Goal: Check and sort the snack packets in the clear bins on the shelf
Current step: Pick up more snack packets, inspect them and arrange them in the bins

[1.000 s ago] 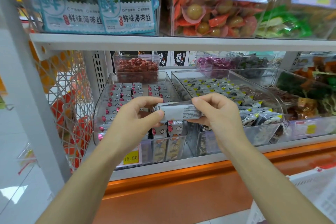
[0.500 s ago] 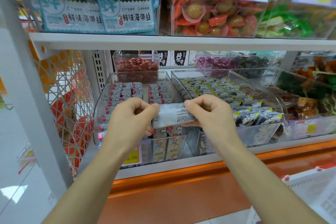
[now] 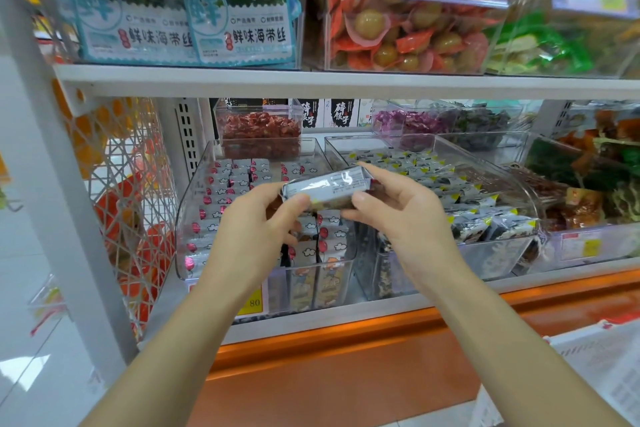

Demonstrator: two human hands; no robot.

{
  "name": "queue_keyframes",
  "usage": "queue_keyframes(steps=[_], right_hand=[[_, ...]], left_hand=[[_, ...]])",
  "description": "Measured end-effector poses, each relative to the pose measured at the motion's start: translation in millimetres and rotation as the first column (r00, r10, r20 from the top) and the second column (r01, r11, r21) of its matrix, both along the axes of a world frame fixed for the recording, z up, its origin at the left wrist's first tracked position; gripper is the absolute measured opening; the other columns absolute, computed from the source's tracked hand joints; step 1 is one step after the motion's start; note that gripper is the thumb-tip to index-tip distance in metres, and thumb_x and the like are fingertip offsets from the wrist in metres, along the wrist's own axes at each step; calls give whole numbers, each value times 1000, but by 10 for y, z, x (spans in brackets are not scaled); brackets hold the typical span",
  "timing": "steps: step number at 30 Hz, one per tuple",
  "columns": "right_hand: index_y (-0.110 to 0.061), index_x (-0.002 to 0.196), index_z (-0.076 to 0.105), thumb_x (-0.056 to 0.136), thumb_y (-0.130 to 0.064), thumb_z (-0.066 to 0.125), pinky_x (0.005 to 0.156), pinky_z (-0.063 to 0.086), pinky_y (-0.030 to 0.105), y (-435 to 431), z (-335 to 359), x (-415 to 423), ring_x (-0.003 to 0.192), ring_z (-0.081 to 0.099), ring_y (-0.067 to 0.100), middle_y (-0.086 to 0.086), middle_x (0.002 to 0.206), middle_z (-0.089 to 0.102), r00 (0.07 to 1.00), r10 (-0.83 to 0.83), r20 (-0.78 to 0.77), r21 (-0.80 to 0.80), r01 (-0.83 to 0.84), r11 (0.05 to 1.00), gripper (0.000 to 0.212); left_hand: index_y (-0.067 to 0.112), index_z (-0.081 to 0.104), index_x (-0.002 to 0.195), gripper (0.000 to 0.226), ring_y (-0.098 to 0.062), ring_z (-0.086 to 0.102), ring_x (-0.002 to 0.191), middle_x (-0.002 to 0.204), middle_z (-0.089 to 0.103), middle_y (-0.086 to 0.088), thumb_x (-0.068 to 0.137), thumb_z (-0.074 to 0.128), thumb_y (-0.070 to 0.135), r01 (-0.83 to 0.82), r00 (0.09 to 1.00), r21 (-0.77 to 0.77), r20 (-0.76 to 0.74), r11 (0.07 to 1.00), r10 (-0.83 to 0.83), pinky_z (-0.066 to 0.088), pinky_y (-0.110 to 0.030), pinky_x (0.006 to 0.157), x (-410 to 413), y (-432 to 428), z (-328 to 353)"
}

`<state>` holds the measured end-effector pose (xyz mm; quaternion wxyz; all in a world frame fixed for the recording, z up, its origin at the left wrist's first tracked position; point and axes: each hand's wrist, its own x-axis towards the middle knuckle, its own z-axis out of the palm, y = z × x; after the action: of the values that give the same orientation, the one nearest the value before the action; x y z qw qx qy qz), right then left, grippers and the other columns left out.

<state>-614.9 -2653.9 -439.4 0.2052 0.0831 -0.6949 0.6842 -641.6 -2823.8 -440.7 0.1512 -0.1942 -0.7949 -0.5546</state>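
A small silver-grey snack packet (image 3: 329,185) is held level in front of the shelf, above the left clear bin (image 3: 194,204). My left hand (image 3: 258,229) pinches its left end between thumb and fingers. My right hand (image 3: 398,208) pinches its right end, index finger along the top edge and thumb below. The left bin holds rows of white packets with red marks (image 3: 228,184). The clear bin to the right (image 3: 502,253) holds several white, black and yellow packets (image 3: 460,204).
A small clear box of red snacks (image 3: 259,130) stands behind the left bin. More bins of purple, dark and orange-green snacks (image 3: 588,177) lie right. The upper shelf (image 3: 346,81) carries seaweed bags and orange packs. A white wire basket (image 3: 128,191) hangs left. An orange ledge (image 3: 381,333) runs below.
Both hands have tilted the packet, its right end now higher and further back. My right hand's grip has shifted to the packet's end; the printed back now faces up.
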Motion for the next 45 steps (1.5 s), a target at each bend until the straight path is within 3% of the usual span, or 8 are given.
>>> queue_keyframes(steps=[6,9,11,16,22,33,40,45], right_hand=[[-17,85,69,87,-9,63,63,56,21,87,148,-150,79,69,18,6,86,72,953,-279,-115,47,286,957,11],[-7,91,64,85,-19,67,75,56,43,107,167,-278,83,65,29,15,89,67,915,-385,-124,178,402,898,14],[-10,102,62,84,-23,69,76,52,35,87,165,-362,85,63,21,4,92,65,899,-410,-157,264,438,860,23],[-11,116,59,85,-24,68,72,31,16,37,212,-526,95,55,16,4,110,63,892,-351,-285,602,452,659,36],[-14,117,58,83,-26,68,80,46,34,-117,306,-702,105,58,30,12,113,62,948,-205,-243,908,296,295,37],[-30,112,66,92,-23,47,109,20,43,-148,343,-897,132,20,23,12,138,36,971,-189,146,963,-184,-199,29],[-17,110,69,93,-8,50,91,46,28,-114,559,-1087,108,59,20,4,124,62,971,-209,116,985,-84,153,27],[-21,103,70,87,-20,64,95,46,35,-233,434,-1226,110,53,26,7,122,55,962,-256,98,995,-93,33,17]], left_hand=[[19,55,102,22,-12,54,80,83,57,11,93,47,37,-101,991,-291,-119,951,69,45,-22,70,-173,73,-25],[15,53,122,41,-26,46,112,115,57,-4,95,37,41,-113,991,-676,-130,729,33,39,-45,96,-255,133,-109],[28,41,136,45,-20,29,132,138,44,5,96,29,46,-103,993,-779,-116,618,19,21,-48,108,-273,164,-184],[35,42,133,45,-16,30,131,139,46,10,95,22,49,-99,992,-805,-127,586,-7,15,-46,108,-309,157,-232],[36,41,134,45,-17,31,131,141,45,9,96,24,50,-73,995,-808,-100,585,-15,15,-45,108,-281,119,-222],[37,26,144,57,-13,15,138,147,33,12,91,26,58,-3,999,-825,-30,565,-39,6,-52,114,-294,-9,-202],[38,22,145,59,-14,12,140,148,32,9,90,27,60,28,998,-831,-3,555,-55,7,-54,114,-295,-51,-193],[38,22,145,60,-14,13,140,148,32,9,89,28,61,29,998,-832,-6,555,-61,8,-54,113,-299,-49,-186]])
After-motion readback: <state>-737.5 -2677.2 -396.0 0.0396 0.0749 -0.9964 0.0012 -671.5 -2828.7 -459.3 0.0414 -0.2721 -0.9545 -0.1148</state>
